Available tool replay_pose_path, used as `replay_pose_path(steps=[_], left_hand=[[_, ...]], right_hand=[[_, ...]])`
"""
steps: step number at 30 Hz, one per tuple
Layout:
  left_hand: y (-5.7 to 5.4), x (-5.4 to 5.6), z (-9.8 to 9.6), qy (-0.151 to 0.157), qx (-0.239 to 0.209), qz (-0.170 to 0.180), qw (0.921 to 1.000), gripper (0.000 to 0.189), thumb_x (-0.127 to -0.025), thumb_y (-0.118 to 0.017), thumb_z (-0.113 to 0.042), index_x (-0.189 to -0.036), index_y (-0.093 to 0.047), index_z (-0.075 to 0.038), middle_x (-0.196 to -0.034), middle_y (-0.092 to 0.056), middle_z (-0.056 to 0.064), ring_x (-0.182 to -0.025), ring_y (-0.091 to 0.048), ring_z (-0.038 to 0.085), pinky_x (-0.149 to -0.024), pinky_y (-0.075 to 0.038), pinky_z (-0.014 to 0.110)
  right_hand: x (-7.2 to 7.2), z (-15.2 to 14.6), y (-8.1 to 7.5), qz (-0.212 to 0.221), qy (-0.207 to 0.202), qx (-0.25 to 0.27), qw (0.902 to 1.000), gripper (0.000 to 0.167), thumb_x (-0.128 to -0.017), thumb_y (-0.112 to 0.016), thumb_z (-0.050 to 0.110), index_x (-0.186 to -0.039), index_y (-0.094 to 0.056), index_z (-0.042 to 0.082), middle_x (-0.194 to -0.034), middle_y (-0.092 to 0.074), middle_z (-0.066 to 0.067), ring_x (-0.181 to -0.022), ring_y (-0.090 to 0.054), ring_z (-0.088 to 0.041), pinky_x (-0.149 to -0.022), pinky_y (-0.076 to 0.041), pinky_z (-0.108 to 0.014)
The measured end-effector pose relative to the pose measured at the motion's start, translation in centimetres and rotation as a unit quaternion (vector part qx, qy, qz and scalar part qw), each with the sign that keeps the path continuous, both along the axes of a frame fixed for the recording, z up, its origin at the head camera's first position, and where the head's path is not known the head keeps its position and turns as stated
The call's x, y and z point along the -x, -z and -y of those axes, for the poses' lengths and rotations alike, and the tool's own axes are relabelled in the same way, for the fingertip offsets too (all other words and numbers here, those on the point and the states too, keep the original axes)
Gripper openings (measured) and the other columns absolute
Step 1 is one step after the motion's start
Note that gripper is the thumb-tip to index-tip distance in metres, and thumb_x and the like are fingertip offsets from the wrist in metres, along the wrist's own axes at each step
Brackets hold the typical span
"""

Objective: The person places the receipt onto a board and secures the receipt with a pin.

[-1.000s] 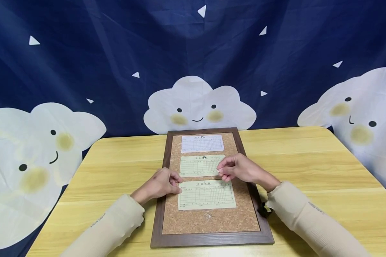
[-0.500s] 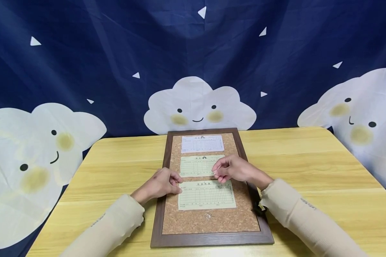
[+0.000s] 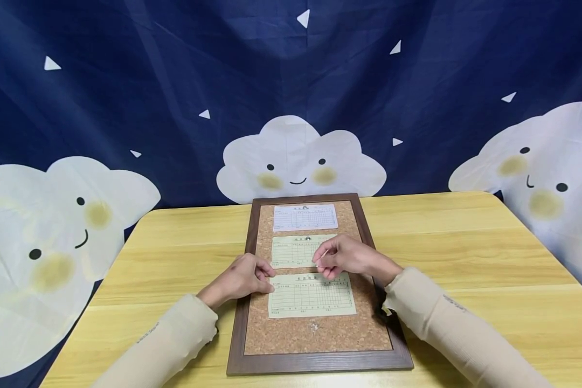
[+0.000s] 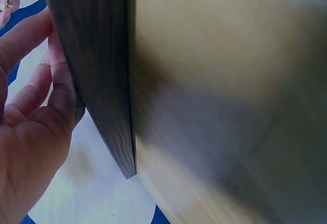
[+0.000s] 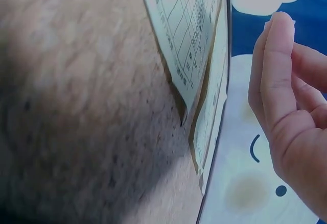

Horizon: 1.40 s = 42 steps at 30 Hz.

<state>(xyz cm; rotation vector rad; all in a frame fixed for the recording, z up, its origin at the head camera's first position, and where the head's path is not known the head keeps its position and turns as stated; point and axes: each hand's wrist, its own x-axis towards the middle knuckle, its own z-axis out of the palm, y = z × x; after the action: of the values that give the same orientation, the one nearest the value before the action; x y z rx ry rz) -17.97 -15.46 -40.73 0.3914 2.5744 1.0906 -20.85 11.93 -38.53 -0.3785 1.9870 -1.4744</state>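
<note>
A framed cork board (image 3: pixel 267 342) lies on the table with three printed paper slips in a column. My left hand (image 3: pixel 246 276) reaches over the frame's left side, fingertips on the left edge of the lowest green slip (image 3: pixel 296 296). In the head view my right hand (image 3: pixel 344 256) is over the board's right side, between the lowest slip and the middle green slip (image 3: pixel 286 250). Its thumb and index finger pinch a small pale pushpin (image 3: pixel 318 264), mostly hidden by the fingertips. The lowest slip's right corner (image 5: pixel 186 89) curls up off the cork.
At the board's top is a white slip (image 3: pixel 300 219); it and the middle slip have dark pin marks at their headings. Several small silvery bits (image 3: pixel 313 326) are on the cork below the lowest slip. A wooden table (image 3: pixel 465 258) surrounds the board, before a blue cloud-patterned curtain (image 3: pixel 174 64).
My right hand has moved left across the slips, toward the middle of the board, still pinching the pushpin. The left hand has stayed in place.
</note>
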Motion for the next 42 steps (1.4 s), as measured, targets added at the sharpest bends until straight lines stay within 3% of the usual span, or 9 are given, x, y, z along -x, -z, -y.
replay_pose_path(steps=[8,21,35,42], left_hand=[[0.1,-0.1,0.0,-0.001,0.0,0.0,1.0,0.02,-0.074,-0.085,0.002,-0.09,-0.074,-0.003,-0.07,-0.06,-0.001,-0.065,-0.054,0.009,-0.063,-0.046,0.025],[0.2,-0.1,0.0,-0.001,-0.004,0.005,1.0,0.021,-0.073,-0.085,0.003,-0.091,-0.074,-0.002,-0.07,-0.06,-0.001,-0.065,-0.053,0.009,-0.062,-0.046,0.024],[0.1,-0.1,0.0,0.002,-0.01,0.006,0.9999,0.021,-0.074,-0.084,0.004,-0.091,-0.074,-0.002,-0.07,-0.06,-0.001,-0.065,-0.053,0.009,-0.062,-0.046,0.024],[0.1,0.0,0.0,0.003,-0.01,0.005,0.9999,0.021,-0.073,-0.084,0.004,-0.091,-0.074,-0.002,-0.07,-0.061,-0.001,-0.065,-0.054,0.008,-0.062,-0.046,0.024]], right_hand=[[-0.1,0.7,0.2,0.003,-0.006,-0.013,0.9999,0.013,-0.094,-0.061,-0.007,-0.104,-0.067,-0.013,-0.077,-0.069,-0.014,-0.064,-0.065,-0.015,-0.063,-0.059,-0.029],[0.2,1.5,0.8,0.055,-0.019,-0.004,0.9983,0.015,-0.095,-0.058,-0.007,-0.106,-0.065,-0.014,-0.076,-0.066,-0.01,-0.063,-0.063,-0.013,-0.063,-0.057,-0.026],[0.3,2.4,1.3,0.058,-0.017,-0.025,0.9978,0.012,-0.096,-0.058,-0.006,-0.103,-0.067,-0.01,-0.073,-0.064,-0.01,-0.062,-0.061,-0.014,-0.062,-0.057,-0.027],[0.4,2.5,1.4,0.037,-0.024,-0.052,0.9977,0.011,-0.096,-0.06,-0.003,-0.101,-0.069,-0.007,-0.073,-0.066,-0.009,-0.062,-0.061,-0.014,-0.063,-0.058,-0.03]])
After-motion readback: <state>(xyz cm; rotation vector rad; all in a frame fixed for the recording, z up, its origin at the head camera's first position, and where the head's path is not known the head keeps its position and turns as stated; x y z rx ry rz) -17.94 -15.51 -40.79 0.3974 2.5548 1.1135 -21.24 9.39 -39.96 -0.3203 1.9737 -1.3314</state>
